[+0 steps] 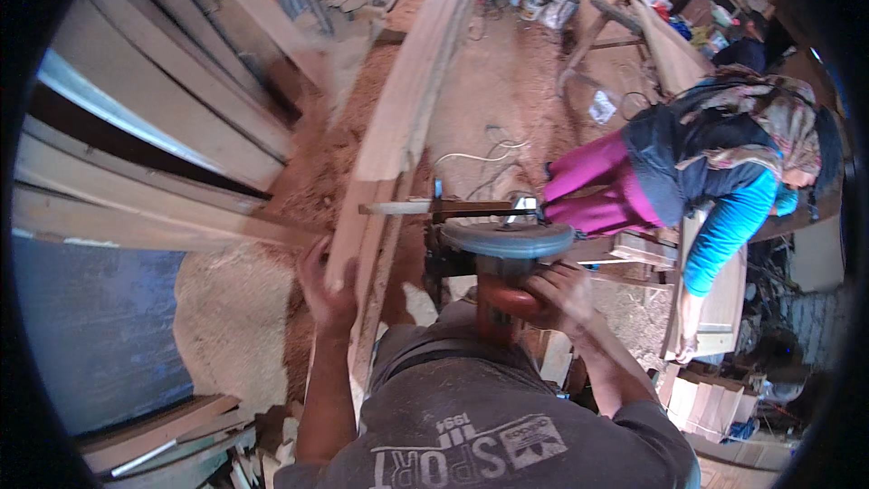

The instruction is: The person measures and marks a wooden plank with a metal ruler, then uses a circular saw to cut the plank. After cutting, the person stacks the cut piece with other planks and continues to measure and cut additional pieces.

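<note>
A long, pale wooden plank (pixel 398 127) runs from beside my body away to the far top. My left hand (pixel 328 294) grips its left edge near my body, the thumb against the wood. On the plank's right is a circular saw (pixel 507 240) with a grey rounded guard and an orange-red body. Its red handle (pixel 509 297) is in my right hand (pixel 561 296), fingers wrapped round it. A short wooden strip (pixel 396 208) lies crosswise over the plank, just beyond the saw. The saw's blade cannot be made out.
At the right another person (pixel 715 163) in pink trousers bends over a wooden panel (pixel 724 299). Curved boards (pixel 172 81) lean at the left, above a dark blue sheet (pixel 100 326). Reddish sawdust (pixel 317 172) and a pale cable (pixel 484 157) lie on the ground.
</note>
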Demonstrator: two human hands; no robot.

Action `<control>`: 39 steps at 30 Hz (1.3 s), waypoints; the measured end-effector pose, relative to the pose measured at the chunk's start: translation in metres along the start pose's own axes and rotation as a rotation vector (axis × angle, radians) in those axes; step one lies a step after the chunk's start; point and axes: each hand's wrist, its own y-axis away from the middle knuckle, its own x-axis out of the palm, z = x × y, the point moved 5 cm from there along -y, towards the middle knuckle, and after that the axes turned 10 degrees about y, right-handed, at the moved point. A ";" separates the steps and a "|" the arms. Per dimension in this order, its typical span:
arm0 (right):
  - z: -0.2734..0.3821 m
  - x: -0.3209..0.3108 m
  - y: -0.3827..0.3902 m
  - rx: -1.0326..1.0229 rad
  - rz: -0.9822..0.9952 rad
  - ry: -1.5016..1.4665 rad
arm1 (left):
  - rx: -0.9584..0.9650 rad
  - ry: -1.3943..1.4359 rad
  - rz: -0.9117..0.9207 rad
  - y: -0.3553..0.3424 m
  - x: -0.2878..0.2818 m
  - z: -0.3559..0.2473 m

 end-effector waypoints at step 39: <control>0.091 -0.023 -0.035 -0.465 -0.305 -0.050 | -0.020 -0.666 0.395 -0.010 -0.063 -0.002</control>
